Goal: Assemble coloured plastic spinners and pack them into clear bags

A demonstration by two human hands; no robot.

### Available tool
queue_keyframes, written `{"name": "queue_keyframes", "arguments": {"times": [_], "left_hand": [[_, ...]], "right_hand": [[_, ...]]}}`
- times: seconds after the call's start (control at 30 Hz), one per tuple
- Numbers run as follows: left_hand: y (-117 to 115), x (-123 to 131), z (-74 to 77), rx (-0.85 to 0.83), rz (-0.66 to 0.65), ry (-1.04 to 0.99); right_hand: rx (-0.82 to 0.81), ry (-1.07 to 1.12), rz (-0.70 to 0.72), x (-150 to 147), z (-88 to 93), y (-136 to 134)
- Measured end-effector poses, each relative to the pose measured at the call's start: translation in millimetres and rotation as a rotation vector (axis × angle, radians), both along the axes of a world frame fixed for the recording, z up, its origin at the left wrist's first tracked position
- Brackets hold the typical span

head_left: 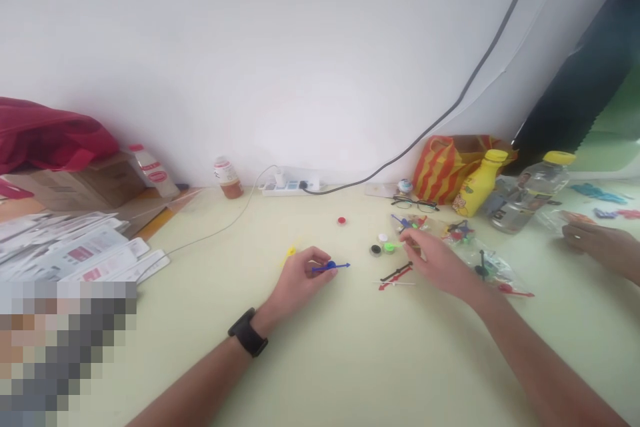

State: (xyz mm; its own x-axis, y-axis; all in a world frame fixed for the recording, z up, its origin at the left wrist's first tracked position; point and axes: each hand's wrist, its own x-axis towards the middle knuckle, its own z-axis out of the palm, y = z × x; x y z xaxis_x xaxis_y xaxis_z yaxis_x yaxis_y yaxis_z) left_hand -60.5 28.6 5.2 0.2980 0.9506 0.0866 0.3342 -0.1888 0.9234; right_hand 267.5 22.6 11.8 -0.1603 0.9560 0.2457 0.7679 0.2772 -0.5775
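My left hand (301, 275), with a black watch on its wrist, is closed on a blue arrow piece (331, 266) near the middle of the table. A yellow piece (291, 251) lies just behind it. My right hand (431, 255) reaches over the small parts, its thumb and forefinger close together at a green piece (389, 247); whatever its fingertips hold is too small to make out. Beside it lie a black round piece (375, 250), a white one (383, 237), and black and red arrows (396, 275). A red round piece (341, 221) sits farther back.
Plastic bags of colored parts (500, 273) lie right of my right hand. Behind stand a yellow bottle (477, 187), a clear bottle (530, 193), glasses (415, 203) and a power strip (293, 185). Another person's hand (597, 247) is at far right; stacked cards (85, 247) lie left.
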Motion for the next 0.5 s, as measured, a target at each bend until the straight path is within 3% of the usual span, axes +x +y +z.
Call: {"name": "queue_keyframes", "arguments": {"times": [0.2, 0.3, 0.4, 0.5], "left_hand": [[-3.6, -1.0, -2.9, 0.355, -0.047, 0.311], [-1.3, -2.5, -3.9, 0.503, 0.042, 0.388], [-2.1, -2.0, 0.2, 0.600, 0.149, 0.454], [-8.0, 0.0, 5.6, 0.601, 0.065, 0.473]], "right_hand": [[0.111, -0.121, -0.036, 3.0, -6.2, 4.6], [0.155, -0.159, -0.041, 4.6, -8.3, 5.5], [0.170, -0.175, -0.035, 4.9, -10.3, 6.1], [0.177, -0.192, -0.032, 3.8, -11.5, 6.5]]}}
